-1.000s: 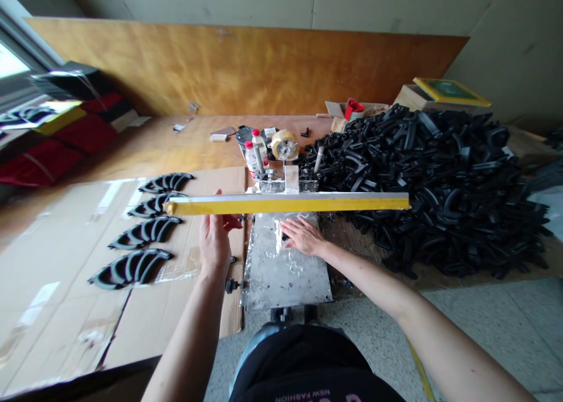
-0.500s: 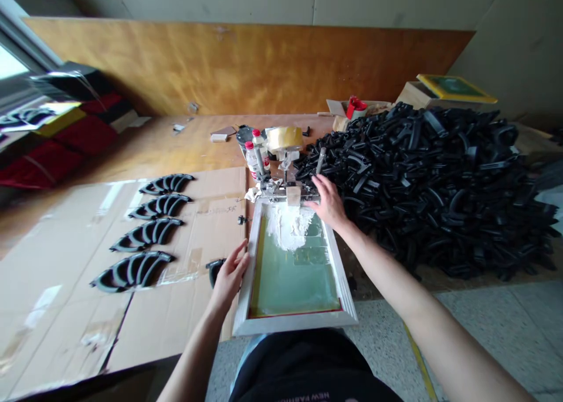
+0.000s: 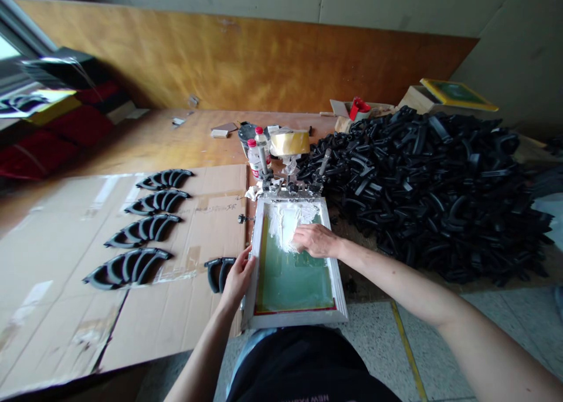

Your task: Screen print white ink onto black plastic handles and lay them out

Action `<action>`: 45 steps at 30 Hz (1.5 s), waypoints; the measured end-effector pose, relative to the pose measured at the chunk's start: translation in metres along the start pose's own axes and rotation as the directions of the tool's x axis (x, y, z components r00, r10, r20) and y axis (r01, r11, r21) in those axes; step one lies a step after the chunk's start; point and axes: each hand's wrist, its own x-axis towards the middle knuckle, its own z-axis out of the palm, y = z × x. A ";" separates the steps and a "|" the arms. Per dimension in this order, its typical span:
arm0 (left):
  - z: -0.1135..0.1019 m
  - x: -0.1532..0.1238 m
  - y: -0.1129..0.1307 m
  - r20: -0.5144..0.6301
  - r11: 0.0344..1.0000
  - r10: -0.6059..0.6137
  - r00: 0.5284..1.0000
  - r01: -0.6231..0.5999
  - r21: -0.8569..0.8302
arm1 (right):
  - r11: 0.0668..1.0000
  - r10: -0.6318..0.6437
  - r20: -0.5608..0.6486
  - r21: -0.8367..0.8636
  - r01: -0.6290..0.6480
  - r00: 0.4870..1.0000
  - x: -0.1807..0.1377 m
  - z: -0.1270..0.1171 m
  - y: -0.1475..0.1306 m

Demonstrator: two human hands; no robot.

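A silver-framed printing screen (image 3: 299, 285) with green mesh lies in front of me, white ink (image 3: 281, 223) smeared over its upper part. My left hand (image 3: 240, 276) grips the left side of the frame, thumb near the top edge. Above the mesh, at the right of the ink, my right hand (image 3: 314, 239) is closed around a small squeegee, mostly hidden by the fingers. Left of my left hand, a black curved plastic part (image 3: 215, 273) sits partly covered. A metal hinge clamp (image 3: 290, 190) holds the far end of the screen.
Several fan-like sets of black curved parts (image 3: 127, 268) lie in a column on the cardboard (image 3: 176, 326). A big heap of black parts (image 3: 422, 185) stands at right. Behind the clamp are red-capped bottles (image 3: 254, 156) and a tape roll (image 3: 289, 142). Stacked boxes (image 3: 74, 109) stand far left.
My right hand has come down from the screen's far end onto the inked mesh, and the squeegee has left its place by the clamp. My left hand has closed on the frame's side.
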 end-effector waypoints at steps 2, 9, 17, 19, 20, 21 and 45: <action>0.000 -0.001 0.001 0.008 1.000 0.006 1.000 -0.006 -0.015 | 0.998 0.044 -0.013 0.034 -0.043 0.999 0.001 -0.004 0.004; -0.002 -0.005 0.008 0.003 0.999 -0.016 1.000 0.016 -0.042 | 0.996 0.079 -0.162 -0.018 -0.084 0.984 -0.003 0.024 0.002; -0.014 -0.023 0.049 0.046 0.991 -0.030 0.998 0.035 -0.127 | 0.920 0.392 -0.292 0.106 -0.378 0.872 0.040 -0.025 0.039; -0.021 -0.028 0.069 0.067 0.982 -0.021 0.998 0.033 -0.188 | 0.859 0.502 -0.379 0.110 -0.501 0.778 0.039 -0.042 0.060; -0.024 -0.029 0.080 0.060 0.976 -0.002 0.998 0.015 -0.216 | 0.823 0.549 -0.434 0.129 -0.554 0.715 0.032 -0.048 0.070; -0.026 -0.028 0.090 0.048 0.968 0.029 0.998 -0.017 -0.250 | 0.780 0.596 -0.486 0.163 -0.604 0.639 0.022 -0.051 0.079; -0.002 -0.033 0.003 0.018 0.896 -0.323 0.946 0.312 -0.317 | 0.909 0.414 -0.298 0.176 -0.377 0.860 -0.064 0.057 -0.010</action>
